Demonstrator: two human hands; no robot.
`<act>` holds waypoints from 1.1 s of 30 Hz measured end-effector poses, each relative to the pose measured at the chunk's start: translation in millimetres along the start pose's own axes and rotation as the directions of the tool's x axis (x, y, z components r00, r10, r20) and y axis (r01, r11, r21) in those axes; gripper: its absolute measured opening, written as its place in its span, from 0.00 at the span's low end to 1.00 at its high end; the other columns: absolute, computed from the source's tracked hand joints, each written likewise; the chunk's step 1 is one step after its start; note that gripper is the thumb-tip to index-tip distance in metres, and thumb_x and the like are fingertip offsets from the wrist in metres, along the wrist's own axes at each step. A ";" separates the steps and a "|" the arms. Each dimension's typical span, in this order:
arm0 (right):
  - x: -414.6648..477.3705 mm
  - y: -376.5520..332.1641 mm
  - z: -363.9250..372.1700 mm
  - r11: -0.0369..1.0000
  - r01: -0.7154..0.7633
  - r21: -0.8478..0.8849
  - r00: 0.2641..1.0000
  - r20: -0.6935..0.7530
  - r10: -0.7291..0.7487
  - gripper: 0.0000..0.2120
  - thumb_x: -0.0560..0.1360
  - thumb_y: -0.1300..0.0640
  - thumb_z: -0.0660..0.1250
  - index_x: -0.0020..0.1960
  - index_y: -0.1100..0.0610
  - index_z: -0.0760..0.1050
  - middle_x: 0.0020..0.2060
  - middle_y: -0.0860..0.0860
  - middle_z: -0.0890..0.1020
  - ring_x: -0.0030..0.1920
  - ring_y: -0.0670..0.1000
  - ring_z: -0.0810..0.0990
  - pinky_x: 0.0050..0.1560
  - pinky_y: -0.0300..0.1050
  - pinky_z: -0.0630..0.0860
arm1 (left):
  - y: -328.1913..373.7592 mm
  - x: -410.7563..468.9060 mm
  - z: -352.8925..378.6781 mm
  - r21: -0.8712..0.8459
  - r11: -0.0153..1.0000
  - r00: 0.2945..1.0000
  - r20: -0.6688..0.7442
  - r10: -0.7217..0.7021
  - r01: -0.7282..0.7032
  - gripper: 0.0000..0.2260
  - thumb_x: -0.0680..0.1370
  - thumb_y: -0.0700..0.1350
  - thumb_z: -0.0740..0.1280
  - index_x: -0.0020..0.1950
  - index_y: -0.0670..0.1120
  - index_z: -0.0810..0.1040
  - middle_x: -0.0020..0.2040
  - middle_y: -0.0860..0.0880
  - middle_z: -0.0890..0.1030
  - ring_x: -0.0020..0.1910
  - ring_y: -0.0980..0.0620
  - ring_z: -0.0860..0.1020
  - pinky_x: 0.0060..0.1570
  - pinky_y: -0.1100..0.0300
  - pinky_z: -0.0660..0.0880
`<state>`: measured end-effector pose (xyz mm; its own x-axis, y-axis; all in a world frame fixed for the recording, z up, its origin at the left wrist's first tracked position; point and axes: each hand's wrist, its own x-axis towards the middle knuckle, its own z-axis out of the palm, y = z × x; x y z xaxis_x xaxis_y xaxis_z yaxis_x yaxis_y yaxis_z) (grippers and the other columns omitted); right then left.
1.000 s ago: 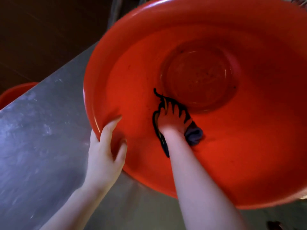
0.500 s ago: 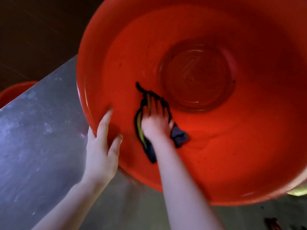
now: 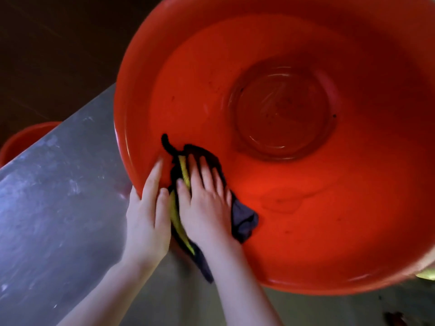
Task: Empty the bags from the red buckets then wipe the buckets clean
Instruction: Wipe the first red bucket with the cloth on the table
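On the grey desk (image 3: 58, 208) the red bucket (image 3: 306, 220) tips toward the camera. The right hand (image 3: 207, 212), spread flat, presses a dark cloth (image 3: 243, 220) to its inner wall; the left hand (image 3: 148, 220) grips the rim. Overlapping strokes should reach the speckled base.

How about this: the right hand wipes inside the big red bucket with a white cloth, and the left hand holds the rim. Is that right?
Not quite. The cloth is dark with a yellow stripe, not white, as the head view shows. The rest is right: the right hand presses it against the inside of the red bucket, and the left hand holds the rim.
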<state>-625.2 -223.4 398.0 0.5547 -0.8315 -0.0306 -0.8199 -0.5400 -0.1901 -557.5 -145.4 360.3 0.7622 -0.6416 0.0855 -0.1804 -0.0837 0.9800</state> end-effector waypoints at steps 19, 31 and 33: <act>87.4 114.8 -29.2 0.929 -0.105 -0.354 0.947 0.248 0.202 0.26 0.82 0.40 0.42 0.79 0.41 0.44 0.79 0.45 0.47 0.78 0.55 0.47 0.75 0.61 0.44 | 14.9 36.1 -42.0 0.365 0.883 0.948 -0.002 0.319 -0.297 0.20 0.75 0.39 0.70 0.62 0.54 0.70 0.55 0.46 0.73 0.42 0.62 0.64 0.43 0.56 0.68; -26.6 12.3 13.3 0.997 0.056 -0.047 0.998 0.031 -0.055 0.30 0.78 0.37 0.43 0.79 0.42 0.46 0.79 0.44 0.52 0.78 0.53 0.51 0.75 0.57 0.51 | -3.4 -7.6 -14.1 0.104 0.993 0.999 0.023 0.043 -0.045 0.12 0.80 0.42 0.64 0.58 0.57 0.71 0.50 0.52 0.75 0.46 0.65 0.72 0.45 0.76 0.66; -1.5 30.9 11.1 0.986 -0.026 -0.162 0.999 0.024 0.031 0.30 0.78 0.37 0.38 0.79 0.42 0.43 0.79 0.44 0.49 0.79 0.50 0.48 0.76 0.54 0.50 | -3.5 -8.4 -14.8 0.110 0.993 0.998 0.038 0.040 -0.044 0.11 0.78 0.46 0.61 0.59 0.57 0.71 0.48 0.49 0.75 0.43 0.61 0.72 0.42 0.72 0.65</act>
<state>-649.8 -237.3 381.3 0.5325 -0.8443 -0.0603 -0.8464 -0.5318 -0.0281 -554.0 -128.4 358.9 0.7303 -0.6729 0.1179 -0.2809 -0.1384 0.9497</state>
